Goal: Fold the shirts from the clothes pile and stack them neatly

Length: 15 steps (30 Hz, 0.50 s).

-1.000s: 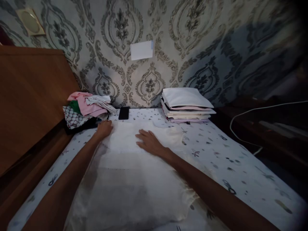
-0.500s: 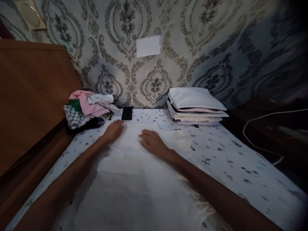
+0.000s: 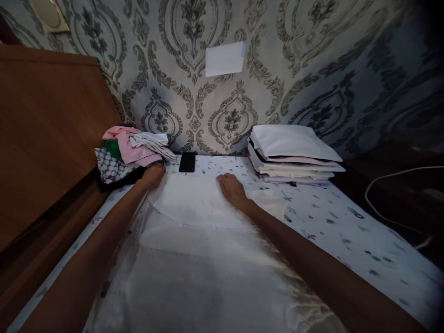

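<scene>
A thin white garment lies spread out over the patterned sheet, its far end a straight folded-looking edge. At its far left corner my left hand is closed on the cloth, close beside the heap of clothes. My right hand has curled fingers closed on the far right corner of the same garment. The fingertips of both hands are partly hidden. A paler cream part of the cloth sticks out beyond my right wrist.
A crumpled clothes heap is at the back left by a wooden cabinet. A black phone lies near the wall. At the back right stands a stack of folded clothes. A white cable hangs at the right.
My hands have moved apart across the far end of the garment, the left one toward the clothes heap, the right one outward to the other corner. The view has shifted slightly.
</scene>
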{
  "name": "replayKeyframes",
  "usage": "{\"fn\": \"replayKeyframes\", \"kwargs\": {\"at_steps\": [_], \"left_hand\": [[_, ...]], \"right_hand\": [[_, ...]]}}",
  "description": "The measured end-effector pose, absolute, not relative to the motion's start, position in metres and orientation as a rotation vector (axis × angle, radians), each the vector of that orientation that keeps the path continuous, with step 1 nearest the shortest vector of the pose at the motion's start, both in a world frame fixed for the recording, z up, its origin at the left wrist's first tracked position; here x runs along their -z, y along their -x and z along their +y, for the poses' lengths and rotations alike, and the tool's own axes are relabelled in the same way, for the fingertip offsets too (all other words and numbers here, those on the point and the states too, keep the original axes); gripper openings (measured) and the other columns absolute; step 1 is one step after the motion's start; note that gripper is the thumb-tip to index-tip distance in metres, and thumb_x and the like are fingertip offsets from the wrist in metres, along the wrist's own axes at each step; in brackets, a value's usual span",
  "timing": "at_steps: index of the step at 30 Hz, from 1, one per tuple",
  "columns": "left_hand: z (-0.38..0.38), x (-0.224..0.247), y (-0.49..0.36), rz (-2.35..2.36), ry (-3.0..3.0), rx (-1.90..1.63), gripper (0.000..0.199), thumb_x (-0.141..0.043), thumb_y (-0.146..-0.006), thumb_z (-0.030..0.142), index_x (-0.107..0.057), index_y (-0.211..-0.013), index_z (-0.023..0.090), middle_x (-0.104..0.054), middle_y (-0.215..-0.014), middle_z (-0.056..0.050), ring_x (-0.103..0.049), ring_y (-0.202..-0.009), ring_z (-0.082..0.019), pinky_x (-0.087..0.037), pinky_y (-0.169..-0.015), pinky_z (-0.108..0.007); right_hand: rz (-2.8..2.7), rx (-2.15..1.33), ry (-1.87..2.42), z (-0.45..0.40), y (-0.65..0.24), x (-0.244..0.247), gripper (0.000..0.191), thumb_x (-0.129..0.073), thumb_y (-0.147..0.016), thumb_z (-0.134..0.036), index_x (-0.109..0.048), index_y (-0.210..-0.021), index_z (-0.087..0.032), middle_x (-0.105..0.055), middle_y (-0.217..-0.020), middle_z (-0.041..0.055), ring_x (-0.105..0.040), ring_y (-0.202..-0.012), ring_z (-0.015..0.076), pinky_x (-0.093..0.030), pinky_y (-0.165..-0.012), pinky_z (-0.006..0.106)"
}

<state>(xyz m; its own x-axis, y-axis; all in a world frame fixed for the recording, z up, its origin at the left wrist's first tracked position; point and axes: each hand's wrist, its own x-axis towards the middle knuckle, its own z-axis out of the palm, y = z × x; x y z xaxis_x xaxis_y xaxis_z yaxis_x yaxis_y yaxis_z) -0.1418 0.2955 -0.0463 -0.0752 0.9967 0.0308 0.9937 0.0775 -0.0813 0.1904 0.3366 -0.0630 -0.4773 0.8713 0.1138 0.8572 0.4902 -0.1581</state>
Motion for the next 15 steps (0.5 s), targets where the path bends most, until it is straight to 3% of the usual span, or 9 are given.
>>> {"fn": "replayKeyframes", "kwargs": {"at_steps": [2, 5, 8, 12, 15], "left_hand": [[0.301, 0.044, 0.139, -2.254, 2.04, -0.097, 0.026, -0.046, -0.094, 0.018, -0.066, -0.111, 0.014, -0.068, -0.12, -0.017, -0.064, -0.115, -0.028, -0.049, -0.099, -0.036], [0.302, 0.042, 0.135, -2.276, 1.919, -0.088, 0.031, -0.041, -0.097, 0.017, -0.063, -0.117, 0.012, -0.066, -0.123, -0.019, -0.062, -0.117, -0.029, -0.048, -0.101, -0.039], [0.3, 0.043, 0.13, -2.302, 1.804, -0.067, 0.038, -0.032, -0.098, 0.012, -0.058, -0.125, 0.009, -0.064, -0.126, -0.022, -0.063, -0.117, -0.031, -0.049, -0.099, -0.045], [0.297, 0.042, 0.118, -2.336, 1.744, -0.056, 0.038, -0.031, -0.097, 0.009, -0.06, -0.12, 0.007, -0.067, -0.118, -0.024, -0.067, -0.108, -0.033, -0.052, -0.091, -0.047], [0.287, 0.042, 0.103, -2.296, 1.706, 0.015, 0.04, -0.029, -0.099, 0.012, -0.056, -0.127, 0.008, -0.062, -0.129, -0.025, -0.06, -0.12, -0.037, -0.048, -0.096, -0.052]], "right_hand": [[-2.519, -0.124, 1.557, 0.346, -0.189, 0.066, 0.035, -0.034, -0.103, -0.022, -0.062, -0.124, -0.019, -0.061, -0.124, 0.0126, -0.058, -0.115, 0.0253, -0.045, -0.085, 0.031], [-2.492, -0.133, 1.617, 0.354, -0.189, 0.069, 0.03, -0.039, -0.102, -0.026, -0.062, -0.12, -0.02, -0.06, -0.122, 0.012, -0.062, -0.103, 0.0242, -0.046, -0.079, 0.032], [-2.465, -0.123, 1.664, 0.356, -0.187, 0.069, 0.031, -0.035, -0.102, -0.022, -0.062, -0.116, -0.017, -0.062, -0.12, 0.0136, -0.064, -0.098, 0.0246, -0.047, -0.079, 0.033], [-2.455, -0.102, 1.682, 0.356, -0.184, 0.068, 0.033, -0.032, -0.101, -0.016, -0.063, -0.115, -0.015, -0.064, -0.119, 0.0159, -0.065, -0.098, 0.025, -0.048, -0.079, 0.035], [-2.441, -0.079, 1.688, 0.356, -0.182, 0.069, 0.036, -0.03, -0.1, -0.015, -0.062, -0.119, -0.014, -0.063, -0.121, 0.0178, -0.066, -0.097, 0.0256, -0.049, -0.079, 0.036]]}}
